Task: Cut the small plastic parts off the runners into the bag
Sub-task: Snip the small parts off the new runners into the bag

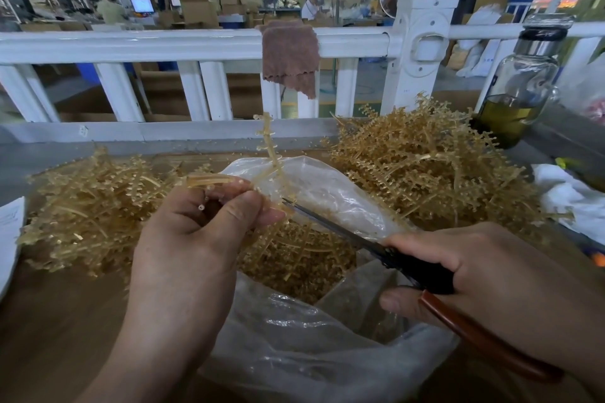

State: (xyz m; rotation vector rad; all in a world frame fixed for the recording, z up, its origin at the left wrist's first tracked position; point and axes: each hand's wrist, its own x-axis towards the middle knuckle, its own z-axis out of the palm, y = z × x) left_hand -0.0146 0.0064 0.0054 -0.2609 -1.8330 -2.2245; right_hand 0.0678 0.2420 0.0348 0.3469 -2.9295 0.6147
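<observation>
My left hand [199, 229] pinches an amber plastic runner [270, 150] that sticks up over the open clear plastic bag [294, 353]. My right hand [484, 275] grips scissors [347, 232] with black and brown handles; the blade tips meet the runner's lower end just past my left fingertips. Small amber cut parts [294, 258] fill the bag's bottom. A heap of runners [432, 167] lies to the right of the bag, and another heap [88, 206] lies to the left.
A white railing [163, 46] with a brown cloth [289, 56] hung on it runs across behind the table. A glass bottle [520, 82] of yellowish liquid stands at the right, crumpled white plastic [569, 199] below it. Paper [8, 232] lies at the left edge.
</observation>
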